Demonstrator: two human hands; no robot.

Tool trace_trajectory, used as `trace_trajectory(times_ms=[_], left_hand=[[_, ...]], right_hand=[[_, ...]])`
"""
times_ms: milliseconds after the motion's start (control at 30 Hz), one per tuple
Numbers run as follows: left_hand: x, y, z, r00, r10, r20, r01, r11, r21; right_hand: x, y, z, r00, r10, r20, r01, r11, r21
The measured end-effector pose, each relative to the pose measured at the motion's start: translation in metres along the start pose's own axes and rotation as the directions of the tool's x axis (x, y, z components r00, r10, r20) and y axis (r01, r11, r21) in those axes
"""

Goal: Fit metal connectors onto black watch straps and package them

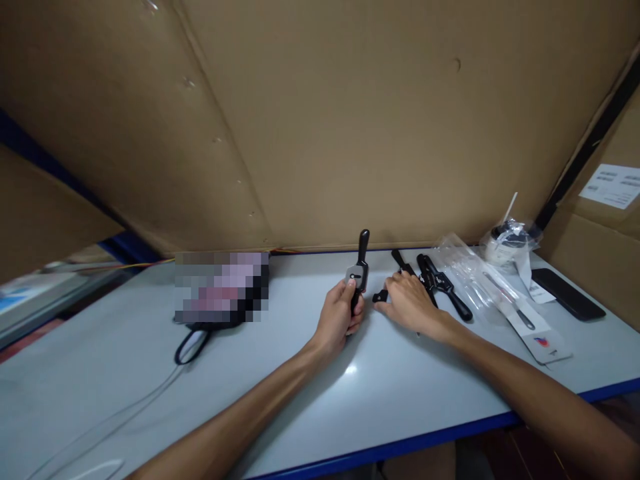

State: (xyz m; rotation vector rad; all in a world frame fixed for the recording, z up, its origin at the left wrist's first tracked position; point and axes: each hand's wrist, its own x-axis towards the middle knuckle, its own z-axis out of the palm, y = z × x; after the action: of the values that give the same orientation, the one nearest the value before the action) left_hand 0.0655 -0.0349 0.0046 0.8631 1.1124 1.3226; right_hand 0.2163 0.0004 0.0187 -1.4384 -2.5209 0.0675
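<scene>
My left hand is closed round the lower handle of a black spokeshave. The tool stands upright, with its other handle pointing up. A silver blade with a slot lies against its middle, and my thumb presses on it. To the right, my right hand is low over the table, with a small black piece at its thumb and fingertips, perhaps the spokeshave's cap. Just beyond its fingers lie more black spokeshaves, partly hidden by the hand.
A clear plastic package on a card lies at the right, near a wrapped cup and a black phone-like slab. On the left, a black-edged item is blurred out, with a cable below. Cardboard walls enclose the table.
</scene>
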Motion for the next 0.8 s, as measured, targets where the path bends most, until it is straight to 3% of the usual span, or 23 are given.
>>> trace_trajectory(times_ms=[133,300,367,433,500,533,600,733,800], left_hand=[[-0.003,-0.002,0.001,0.997,-0.005,0.073,0.004,1.0,0.024],[-0.006,-0.001,0.001,0.994,-0.054,0.097,0.051,0.998,0.033],[-0.008,0.001,0.002,0.987,-0.095,0.127,0.087,0.994,0.063],[-0.01,0.002,0.004,0.98,-0.122,0.16,0.105,0.988,0.11],[-0.014,0.002,0.007,0.974,-0.128,0.186,0.098,0.982,0.16],[-0.015,0.002,0.009,0.973,-0.122,0.195,0.087,0.979,0.183],[-0.017,0.0,0.011,0.973,-0.107,0.205,0.062,0.975,0.214],[-0.018,-0.004,0.011,0.973,-0.097,0.209,0.047,0.972,0.229],[-0.018,-0.004,0.011,0.972,-0.097,0.214,0.045,0.971,0.236]], right_hand=[[-0.002,0.009,-0.003,0.991,0.062,0.117,-0.091,0.961,0.261],[-0.009,0.024,-0.006,0.998,0.061,-0.001,-0.051,0.846,0.531],[-0.01,0.028,-0.008,0.989,0.133,-0.057,-0.052,0.696,0.717],[-0.009,0.029,-0.01,0.979,0.196,-0.054,-0.046,0.474,0.879],[-0.009,0.025,-0.011,0.978,0.21,-0.009,-0.051,0.278,0.959],[-0.009,0.022,-0.011,0.979,0.205,0.006,-0.053,0.223,0.973],[-0.011,0.016,-0.011,0.978,0.207,-0.013,-0.037,0.239,0.97],[-0.016,0.008,-0.008,0.961,0.21,-0.181,0.048,0.518,0.854],[-0.017,0.007,-0.007,0.955,0.211,-0.208,0.051,0.575,0.816]])
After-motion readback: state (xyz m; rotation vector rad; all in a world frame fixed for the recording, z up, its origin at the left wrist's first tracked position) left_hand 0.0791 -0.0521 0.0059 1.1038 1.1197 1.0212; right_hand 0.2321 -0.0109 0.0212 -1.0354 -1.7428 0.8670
